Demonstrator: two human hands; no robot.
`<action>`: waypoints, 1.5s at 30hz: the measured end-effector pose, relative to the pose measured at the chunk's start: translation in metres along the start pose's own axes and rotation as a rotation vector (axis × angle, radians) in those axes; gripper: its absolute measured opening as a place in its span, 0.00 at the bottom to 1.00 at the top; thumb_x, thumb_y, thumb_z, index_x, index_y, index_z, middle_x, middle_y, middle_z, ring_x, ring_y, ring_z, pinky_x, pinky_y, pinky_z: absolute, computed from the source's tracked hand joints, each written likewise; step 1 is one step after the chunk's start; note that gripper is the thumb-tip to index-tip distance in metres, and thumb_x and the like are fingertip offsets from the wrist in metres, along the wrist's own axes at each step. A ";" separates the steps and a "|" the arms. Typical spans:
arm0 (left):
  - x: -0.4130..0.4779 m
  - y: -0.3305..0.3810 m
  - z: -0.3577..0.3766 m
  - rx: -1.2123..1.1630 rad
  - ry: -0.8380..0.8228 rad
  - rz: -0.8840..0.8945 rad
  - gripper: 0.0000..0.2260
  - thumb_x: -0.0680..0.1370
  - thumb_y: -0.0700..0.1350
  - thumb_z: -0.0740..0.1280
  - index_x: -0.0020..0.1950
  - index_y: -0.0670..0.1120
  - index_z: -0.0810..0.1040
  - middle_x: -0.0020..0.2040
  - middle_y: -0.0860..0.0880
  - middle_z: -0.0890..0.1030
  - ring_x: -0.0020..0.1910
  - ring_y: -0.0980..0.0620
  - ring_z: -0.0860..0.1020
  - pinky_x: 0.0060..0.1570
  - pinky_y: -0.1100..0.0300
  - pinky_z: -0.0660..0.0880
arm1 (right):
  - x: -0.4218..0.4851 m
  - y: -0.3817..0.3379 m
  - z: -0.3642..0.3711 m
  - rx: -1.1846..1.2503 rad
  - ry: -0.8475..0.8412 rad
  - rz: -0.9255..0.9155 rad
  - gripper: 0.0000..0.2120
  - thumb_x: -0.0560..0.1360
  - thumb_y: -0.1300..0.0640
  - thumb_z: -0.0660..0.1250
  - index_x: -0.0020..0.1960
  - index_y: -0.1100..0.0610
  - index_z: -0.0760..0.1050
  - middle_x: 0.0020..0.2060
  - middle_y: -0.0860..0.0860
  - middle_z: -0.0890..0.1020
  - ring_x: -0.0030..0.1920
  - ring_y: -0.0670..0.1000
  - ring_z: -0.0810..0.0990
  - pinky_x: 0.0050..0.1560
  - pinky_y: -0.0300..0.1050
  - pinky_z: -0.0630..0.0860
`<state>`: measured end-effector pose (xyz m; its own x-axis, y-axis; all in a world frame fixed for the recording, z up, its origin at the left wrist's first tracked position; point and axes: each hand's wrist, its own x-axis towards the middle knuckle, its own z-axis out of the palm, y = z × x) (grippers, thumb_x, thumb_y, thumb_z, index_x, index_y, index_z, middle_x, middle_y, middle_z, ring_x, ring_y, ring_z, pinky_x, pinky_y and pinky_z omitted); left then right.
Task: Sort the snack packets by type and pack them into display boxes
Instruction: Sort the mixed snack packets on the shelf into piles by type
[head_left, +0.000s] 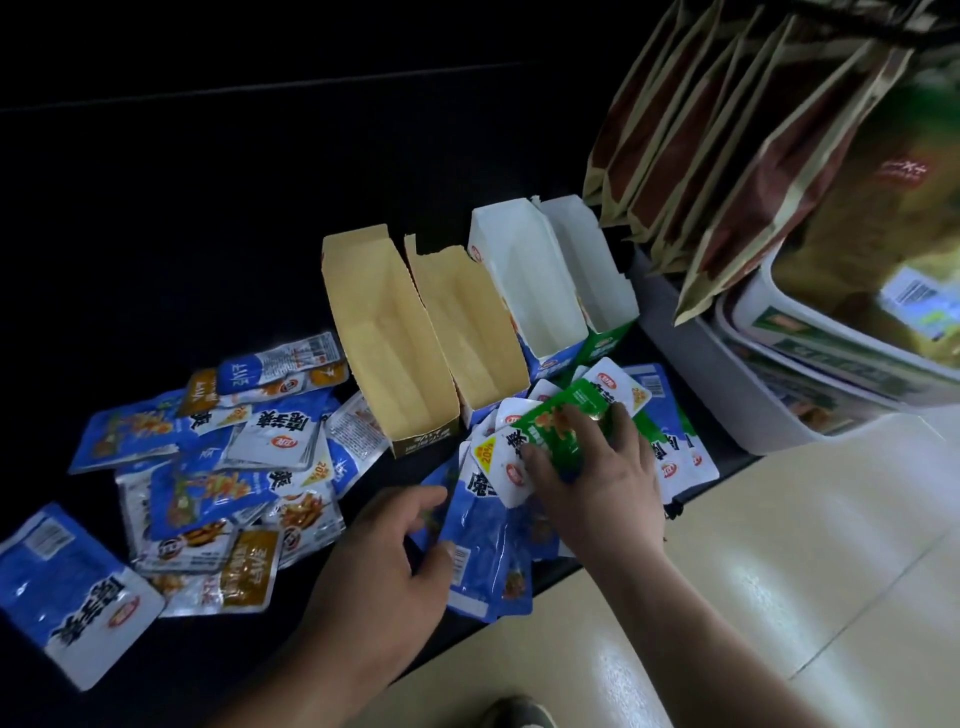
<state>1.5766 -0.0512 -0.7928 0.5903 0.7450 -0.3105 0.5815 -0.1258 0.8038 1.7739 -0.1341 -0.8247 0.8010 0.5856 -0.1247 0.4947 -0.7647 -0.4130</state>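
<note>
Left hand (395, 561) is resting loosely spread on the blue packets (483, 556) at the worktop's (156, 260) near edge, gripping nothing. Right hand (597, 467) is pinching a green snack packet (563, 421) atop the pile. The green-fronted display box (605, 345) is standing just beyond that grip, its long axis running away, so the right hand is nearer.

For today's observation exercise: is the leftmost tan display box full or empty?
Empty: the leftmost tan display box shows only its bare inner floor and walls, nothing inside.
</note>
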 end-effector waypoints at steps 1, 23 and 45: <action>0.000 -0.002 0.000 0.009 -0.002 0.007 0.16 0.80 0.46 0.71 0.61 0.66 0.73 0.53 0.62 0.77 0.54 0.75 0.72 0.45 0.80 0.69 | 0.003 -0.002 0.001 -0.008 -0.012 0.004 0.32 0.76 0.28 0.61 0.77 0.36 0.63 0.83 0.52 0.53 0.81 0.58 0.53 0.78 0.59 0.58; -0.038 -0.157 -0.164 0.657 0.385 -0.132 0.35 0.73 0.72 0.62 0.78 0.61 0.69 0.81 0.44 0.61 0.77 0.36 0.62 0.69 0.34 0.68 | -0.081 -0.120 0.070 0.207 -0.242 -0.653 0.22 0.76 0.39 0.63 0.66 0.45 0.79 0.64 0.43 0.78 0.65 0.50 0.79 0.59 0.51 0.81; -0.083 -0.215 -0.139 0.621 0.357 0.091 0.30 0.80 0.60 0.60 0.79 0.47 0.70 0.83 0.48 0.62 0.84 0.45 0.53 0.80 0.36 0.54 | -0.084 -0.186 0.115 -0.366 -0.339 -0.747 0.34 0.73 0.22 0.52 0.77 0.29 0.56 0.81 0.42 0.49 0.82 0.57 0.45 0.71 0.57 0.73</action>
<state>1.3243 0.0048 -0.8693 0.4940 0.8694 0.0140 0.8125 -0.4673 0.3486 1.5758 -0.0099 -0.8414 0.1139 0.9683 -0.2223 0.9698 -0.1570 -0.1867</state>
